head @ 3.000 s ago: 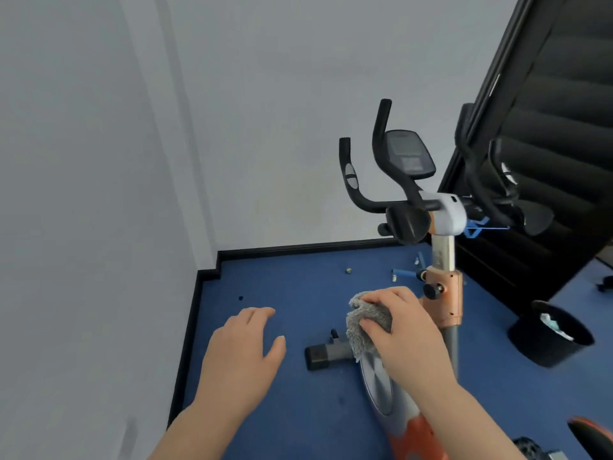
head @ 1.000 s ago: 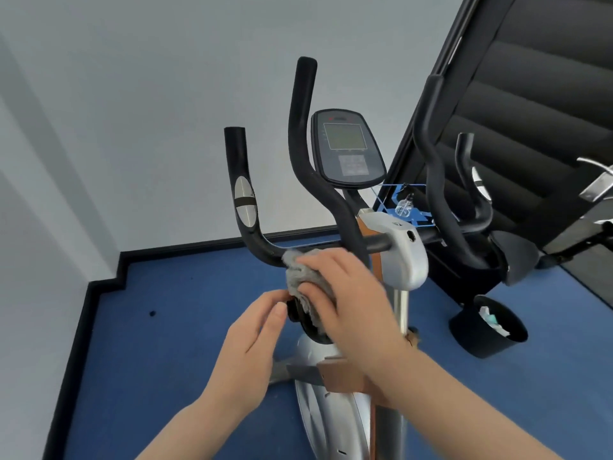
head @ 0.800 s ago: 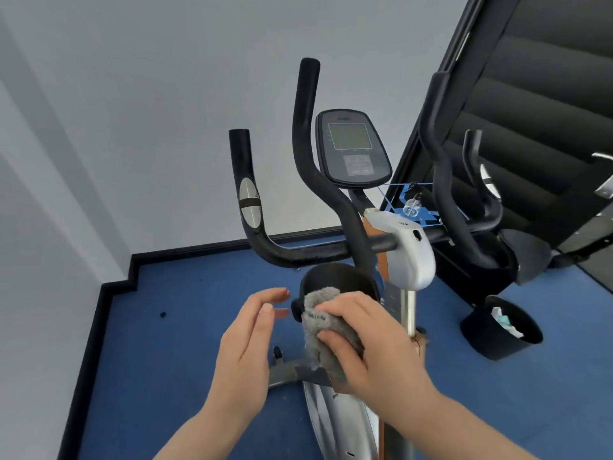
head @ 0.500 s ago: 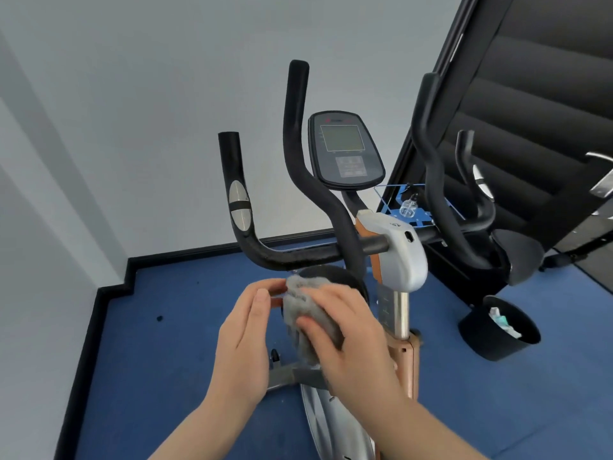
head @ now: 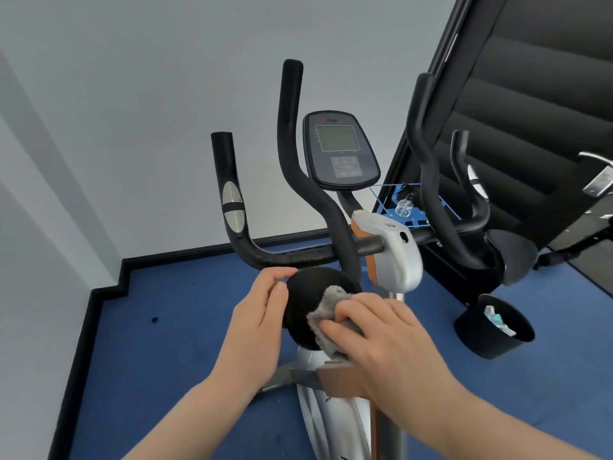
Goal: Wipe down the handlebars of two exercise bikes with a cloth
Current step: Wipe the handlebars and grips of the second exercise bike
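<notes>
An exercise bike stands before me with black handlebars [head: 292, 257], a grey console [head: 341, 151] and a silver stem [head: 394, 257]. A round black elbow pad [head: 305, 303] sits below the left bar. My right hand [head: 381, 336] presses a grey cloth [head: 326, 313] onto the pad's right side. The fingers of my left hand [head: 258, 323] curl around the pad's left edge and hold it. The right-hand handlebars [head: 428, 194] and a second pad [head: 514, 257] rise at the right.
A black bin [head: 491, 336] with scraps stands on the blue floor at the right. Behind the bike leans a tall black folded machine [head: 530, 111]. A blue rack [head: 404, 207] with a small bottle sits behind the stem. Grey walls close in at the left and back.
My right hand came down from the handlebar with the cloth to the round pad. My left hand closed in and took hold of the pad's left edge.
</notes>
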Demonstrator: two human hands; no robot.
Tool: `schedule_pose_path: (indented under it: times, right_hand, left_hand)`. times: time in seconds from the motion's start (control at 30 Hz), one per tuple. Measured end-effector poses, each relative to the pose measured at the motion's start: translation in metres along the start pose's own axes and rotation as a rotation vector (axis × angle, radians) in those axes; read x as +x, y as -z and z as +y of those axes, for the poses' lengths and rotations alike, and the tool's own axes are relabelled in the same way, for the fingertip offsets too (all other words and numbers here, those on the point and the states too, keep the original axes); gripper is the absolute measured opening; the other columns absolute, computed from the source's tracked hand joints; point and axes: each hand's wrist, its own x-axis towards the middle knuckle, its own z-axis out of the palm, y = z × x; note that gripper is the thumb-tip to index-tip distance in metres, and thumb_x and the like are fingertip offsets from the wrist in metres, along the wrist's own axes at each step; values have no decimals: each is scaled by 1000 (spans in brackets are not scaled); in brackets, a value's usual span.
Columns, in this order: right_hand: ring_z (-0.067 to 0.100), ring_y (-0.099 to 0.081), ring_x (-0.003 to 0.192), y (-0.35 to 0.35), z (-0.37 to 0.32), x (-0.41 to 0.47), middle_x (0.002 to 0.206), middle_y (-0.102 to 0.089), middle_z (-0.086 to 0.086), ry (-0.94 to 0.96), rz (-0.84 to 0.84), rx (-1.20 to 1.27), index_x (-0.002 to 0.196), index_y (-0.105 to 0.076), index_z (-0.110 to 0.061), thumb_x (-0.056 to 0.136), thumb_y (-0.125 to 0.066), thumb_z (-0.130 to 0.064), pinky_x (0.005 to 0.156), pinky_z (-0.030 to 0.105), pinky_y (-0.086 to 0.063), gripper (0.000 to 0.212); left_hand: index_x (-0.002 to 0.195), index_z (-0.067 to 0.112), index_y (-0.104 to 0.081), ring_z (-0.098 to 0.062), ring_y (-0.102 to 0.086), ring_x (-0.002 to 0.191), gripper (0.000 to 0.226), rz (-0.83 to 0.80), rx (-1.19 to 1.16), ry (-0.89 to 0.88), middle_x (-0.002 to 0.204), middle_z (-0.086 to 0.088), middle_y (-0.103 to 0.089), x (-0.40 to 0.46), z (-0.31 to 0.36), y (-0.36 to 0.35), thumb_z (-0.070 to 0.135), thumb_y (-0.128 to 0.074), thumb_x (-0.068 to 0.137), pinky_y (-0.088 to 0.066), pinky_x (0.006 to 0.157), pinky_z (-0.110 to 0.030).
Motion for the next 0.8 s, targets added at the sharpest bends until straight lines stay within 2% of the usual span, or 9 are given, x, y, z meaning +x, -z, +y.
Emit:
schedule_pose_path:
  times: [0.1, 0.17, 0.23, 0.33, 0.4, 0.53, 0.6, 0.7, 0.8]
  right_hand:
    - [19, -54, 79, 21, 11, 17, 83, -59, -3, -148, 79, 132, 87, -70, -19, 67, -73, -13, 67, 30, -39, 21]
    - [19, -52, 89, 26, 17, 48, 93, -60, -1, -292, 108, 217, 97, -70, -20, 81, -67, -23, 77, 32, -41, 17]
    - [18, -49, 102, 18, 19, 74, 105, -56, 0, -385, -18, 312, 110, -64, -23, 88, -60, -31, 89, 30, -39, 24]
    - [19, -53, 103, 2, 18, 79, 108, -58, 1, -497, -161, 510, 115, -58, -26, 91, -55, -35, 90, 36, -44, 26]
    - [18, -56, 98, -5, 18, 63, 103, -62, 1, -590, -89, 587, 113, -57, -26, 92, -52, -38, 87, 37, -46, 25]
    - [6, -54, 85, -18, -5, 23, 93, -59, -9, -682, 164, 553, 108, -55, -32, 93, -48, -38, 72, 25, -42, 17]
    - [4, -55, 77, -21, -16, 4, 83, -59, -12, -722, 185, 577, 99, -55, -35, 92, -48, -40, 70, 28, -47, 12]
    - [5, -57, 73, -19, -6, -3, 76, -62, -11, -716, 174, 636, 89, -58, -30, 88, -51, -42, 72, 35, -51, 14]
    - [2, -54, 83, -15, 6, 24, 88, -61, -13, -661, 249, 643, 100, -62, -31, 90, -55, -37, 76, 19, -46, 14]
  left_hand:
    - [100, 43, -57, -3, -59, 87, 27, -18, 58, 22, 91, 14, -65, -2, 3, -1, 30, -34, 99, -44, 69, -13]
    - [101, 41, -56, 1, -59, 93, 24, -10, 77, 18, 93, 20, -64, -4, 4, -2, 34, -33, 98, -43, 72, -8]
    - [103, 40, -54, 2, -58, 92, 23, -13, 107, 12, 91, 21, -62, -4, 5, -3, 41, -33, 96, -43, 71, -8]
    - [107, 39, -51, 1, -57, 85, 23, -42, 152, 12, 87, 18, -61, -4, 5, -4, 44, -32, 95, -42, 65, -10]
    - [108, 36, -50, 2, -56, 84, 21, -38, 174, 3, 87, 17, -61, -4, 3, -5, 40, -32, 97, -41, 64, -8]
    - [106, 37, -49, 1, -56, 86, 20, -22, 174, -6, 88, 18, -60, -6, 1, -7, 39, -32, 97, -41, 67, -13]
    - [105, 39, -49, 0, -56, 86, 21, -20, 171, -6, 88, 19, -60, -5, -1, -8, 41, -30, 96, -41, 69, -19]
    - [104, 40, -48, 1, -55, 86, 23, -7, 167, -11, 87, 21, -58, -5, -3, -9, 43, -27, 95, -39, 68, -14]
    - [99, 39, -50, -3, -55, 86, 23, 22, 117, -21, 87, 18, -58, -3, -3, -12, 41, -27, 95, -41, 65, -9]
